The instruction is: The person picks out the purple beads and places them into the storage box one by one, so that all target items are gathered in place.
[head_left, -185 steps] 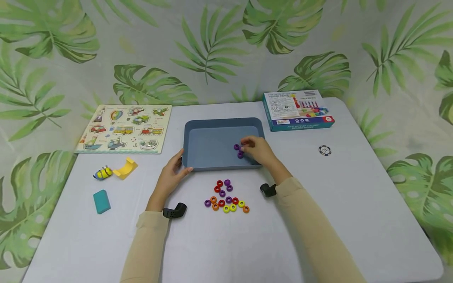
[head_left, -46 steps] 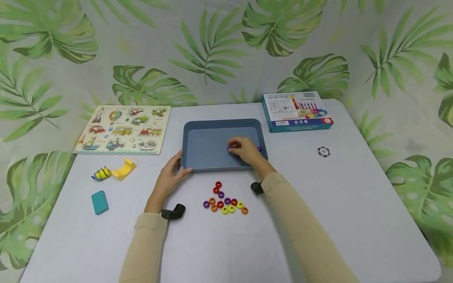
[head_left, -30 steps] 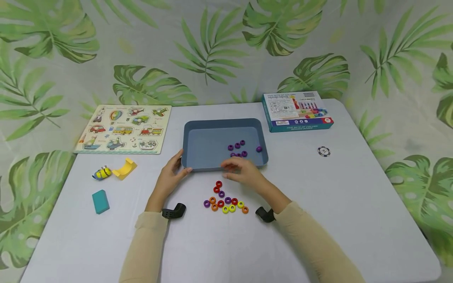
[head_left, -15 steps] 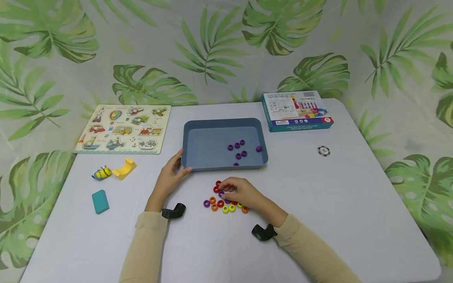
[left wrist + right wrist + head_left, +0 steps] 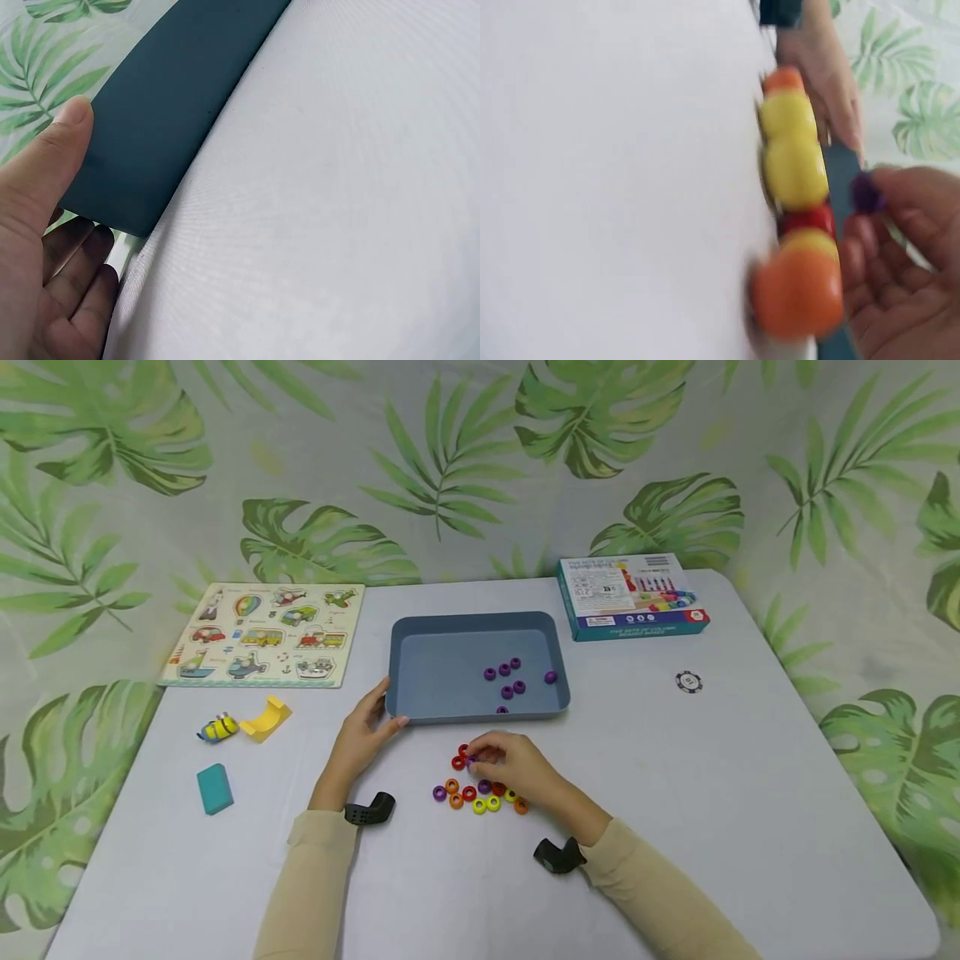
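Purple beads lie in the tray, whose near left corner the left hand grips; the right hand pinches another purple bead near mixed beads on the worktop.

The left arm is reaching forward from the lower edge of the head view, leaning slightly rightward, while the right arm is slanting in from the lower right. Beige sleeves are covering both as far as the wrists. The left hand is gripping, its thumb lying straight and its fingers curling below, apart from it. The right hand is pinching between thumb and fingertip, the back of the hand facing up.
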`<move>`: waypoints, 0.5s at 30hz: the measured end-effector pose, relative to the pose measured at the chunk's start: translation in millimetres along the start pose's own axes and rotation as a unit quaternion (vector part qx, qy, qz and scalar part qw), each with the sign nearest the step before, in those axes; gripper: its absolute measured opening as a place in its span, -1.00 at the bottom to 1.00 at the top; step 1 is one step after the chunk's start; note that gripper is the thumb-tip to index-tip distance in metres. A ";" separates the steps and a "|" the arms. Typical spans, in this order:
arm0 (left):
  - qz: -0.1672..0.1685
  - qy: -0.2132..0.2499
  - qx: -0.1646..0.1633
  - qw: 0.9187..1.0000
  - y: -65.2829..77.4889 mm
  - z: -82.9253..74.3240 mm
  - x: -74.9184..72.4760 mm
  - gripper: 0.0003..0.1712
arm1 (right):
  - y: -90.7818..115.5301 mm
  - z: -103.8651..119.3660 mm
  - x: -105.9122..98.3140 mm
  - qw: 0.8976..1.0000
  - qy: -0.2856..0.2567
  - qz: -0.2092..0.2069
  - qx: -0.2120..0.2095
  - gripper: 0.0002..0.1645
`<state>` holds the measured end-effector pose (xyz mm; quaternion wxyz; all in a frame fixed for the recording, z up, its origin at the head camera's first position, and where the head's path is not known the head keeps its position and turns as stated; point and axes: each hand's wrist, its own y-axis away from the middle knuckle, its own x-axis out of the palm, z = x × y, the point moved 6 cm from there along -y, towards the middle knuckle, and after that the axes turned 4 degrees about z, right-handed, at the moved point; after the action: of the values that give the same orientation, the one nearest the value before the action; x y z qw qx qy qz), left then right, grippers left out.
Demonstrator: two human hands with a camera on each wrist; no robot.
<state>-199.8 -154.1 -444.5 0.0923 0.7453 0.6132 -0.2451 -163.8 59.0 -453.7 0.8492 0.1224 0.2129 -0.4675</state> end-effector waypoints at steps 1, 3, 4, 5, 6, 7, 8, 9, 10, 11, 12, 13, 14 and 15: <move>0.000 -0.001 0.000 1.000 -0.1 0.1 0.1 -0.24 | -1.4 2.5 -5.6 1.000 -0.007 -0.010 -0.007 -0.81; -0.001 -0.002 0.002 1.000 -0.3 0.1 0.0 -0.24 | -5.8 10.0 -19.5 0.999 -0.018 -0.034 -0.028 -0.80; -0.002 -0.002 0.001 1.000 -0.4 0.0 -0.2 -0.24 | -9.0 14.0 -27.0 0.998 -0.022 -0.044 -0.041 -0.79; -0.004 -0.002 0.001 1.000 -0.3 -0.3 -0.3 -0.24 | -12.9 16.9 -34.1 0.997 -0.027 -0.052 -0.051 -0.78; -0.004 -0.001 0.001 1.000 -0.4 -0.1 -0.3 -0.24 | -17.6 18.5 -41.1 0.996 -0.033 -0.060 -0.057 -0.78; -0.004 0.000 0.000 1.000 -0.4 -0.2 -0.3 -0.24 | -22.5 19.1 -47.6 0.995 -0.038 -0.067 -0.059 -0.77; -0.004 0.001 0.001 1.000 -0.4 -0.3 -0.3 -0.24 | -27.6 18.6 -53.3 0.995 -0.042 -0.072 -0.058 -0.77; -0.004 0.002 0.000 1.000 -0.4 0.0 -0.2 -0.25 | -33.1 16.4 -58.1 0.995 -0.044 -0.075 -0.053 -0.77; -0.004 0.004 0.000 1.000 -0.3 0.0 -0.1 -0.25 | -38.5 13.7 -62.0 0.995 -0.042 -0.076 -0.046 -0.76; -0.003 0.005 0.000 1.000 -0.3 0.1 0.1 -0.25 | -43.7 10.0 -65.0 0.996 -0.040 -0.077 -0.037 -0.76; -0.001 0.006 0.000 1.000 -0.3 0.2 0.3 -0.25 | -48.4 6.1 -67.3 0.996 -0.035 -0.077 -0.024 -0.76; -0.001 0.006 -0.001 1.000 -0.2 0.4 0.3 -0.25 | -53.0 2.2 -68.5 0.997 -0.025 -0.074 -0.013 -0.75; -0.001 0.006 0.000 1.000 -0.2 0.6 0.2 -0.25 | -57.4 -2.0 -68.8 0.997 -0.016 -0.070 -0.002 -0.74; -0.001 0.007 0.000 1.000 -0.1 0.7 0.2 -0.25 | -61.2 -6.0 -68.6 0.998 -0.006 -0.065 0.008 -0.74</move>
<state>-200.0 -154.2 -445.1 0.0878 0.7466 0.6144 -0.2397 -249.5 79.8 -426.9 0.8171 0.1126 0.2118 -0.5242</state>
